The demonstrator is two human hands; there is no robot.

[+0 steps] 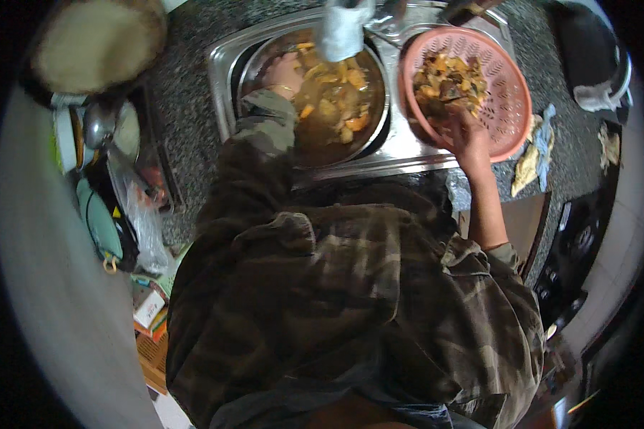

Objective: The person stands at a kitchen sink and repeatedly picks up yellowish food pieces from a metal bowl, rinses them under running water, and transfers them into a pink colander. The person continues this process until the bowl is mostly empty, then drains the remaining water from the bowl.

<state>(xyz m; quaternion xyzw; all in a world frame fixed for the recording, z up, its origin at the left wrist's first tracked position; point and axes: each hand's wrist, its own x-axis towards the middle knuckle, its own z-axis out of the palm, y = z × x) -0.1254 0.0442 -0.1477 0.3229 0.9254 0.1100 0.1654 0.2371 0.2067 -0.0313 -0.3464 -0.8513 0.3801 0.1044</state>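
My left hand is over the left side of a round metal basin, its fingertips hard to make out. Brownish water fills the basin, with orange and yellowish food pieces, perhaps mushrooms, floating in it. To the right stands a pink plastic colander holding a heap of wet brown and orange pieces. My right hand reaches over the colander's near rim, fingers against the heap; whether they grip anything is hidden.
A white cloth-wrapped faucet hangs over the basin. The stainless steel sink is set in a speckled stone countertop. At left are a ladle and a plastic bag; at right, rags and a black stove.
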